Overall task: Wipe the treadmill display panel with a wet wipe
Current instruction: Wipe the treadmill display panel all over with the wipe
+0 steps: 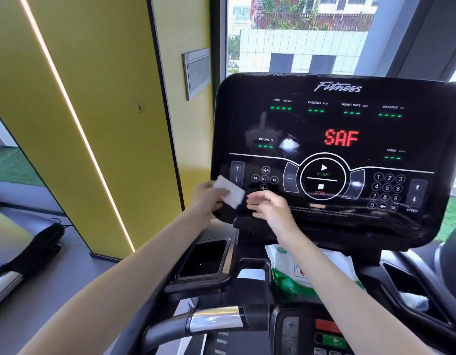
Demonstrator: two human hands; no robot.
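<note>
Head view: left hand [209, 197] has its fingers pinched on a folded white wet wipe [229, 191], held at the lower-left corner of the treadmill display panel [324, 124], over or just beside the incline arrow keys; can't tell if the wipe is actually pressed to the surface. Right hand [269, 207] hovers just beside the wipe, fingers loosely spread, holding nothing, looks like it's helping fold or adjust the wipe. Wet wipe pack [293, 275], green and white, sits on the console tray below the panel, partly hidden by the right forearm. Panel is lit: red "SAF", green dashes on the readouts. Progress, my read: wipe is out of the pack and in hand, so fetch step is done. Panel shows streaks and smears along the bottom edge and some near the top, which could be wet passes or just glare and grime; can't say. Bright blotches near the incline readout and right of the start/stop dial look like reflections. I'd call it early: most of the panel, from the centre dial to the keypad and the top row, likely left to wipe.
</note>
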